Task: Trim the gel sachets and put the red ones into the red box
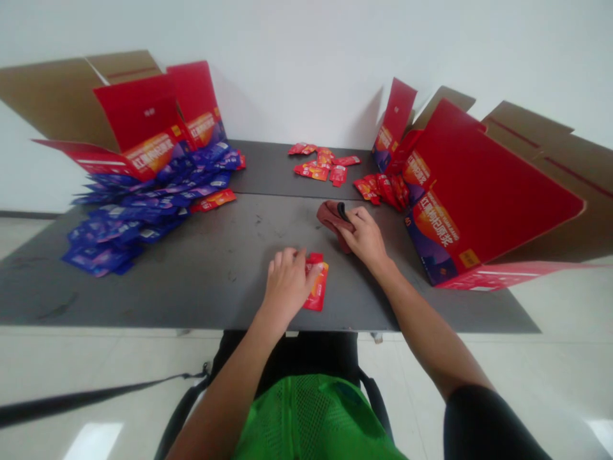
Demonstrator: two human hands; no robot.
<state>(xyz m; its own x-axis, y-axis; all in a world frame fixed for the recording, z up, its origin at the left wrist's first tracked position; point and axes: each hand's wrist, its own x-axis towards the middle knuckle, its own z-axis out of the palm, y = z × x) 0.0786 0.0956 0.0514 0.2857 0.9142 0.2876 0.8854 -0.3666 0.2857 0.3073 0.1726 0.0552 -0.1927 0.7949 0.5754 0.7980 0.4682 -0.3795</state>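
My left hand point(287, 281) lies on a small stack of red sachets point(318, 291) near the front edge of the grey table point(215, 255), fingers curled over their left side and holding them down. My right hand point(364, 237) rests a little further back, its fingers closed round a crumpled dark red cloth point(330, 216) with a black piece on top.
A heap of blue sachets point(143, 211) spills from an open red box point(143, 137) at the left. More red sachets point(320, 165) lie at the back middle and beside a big open red box point(469, 198) on the right. Brown cardboard flaps stand behind both boxes.
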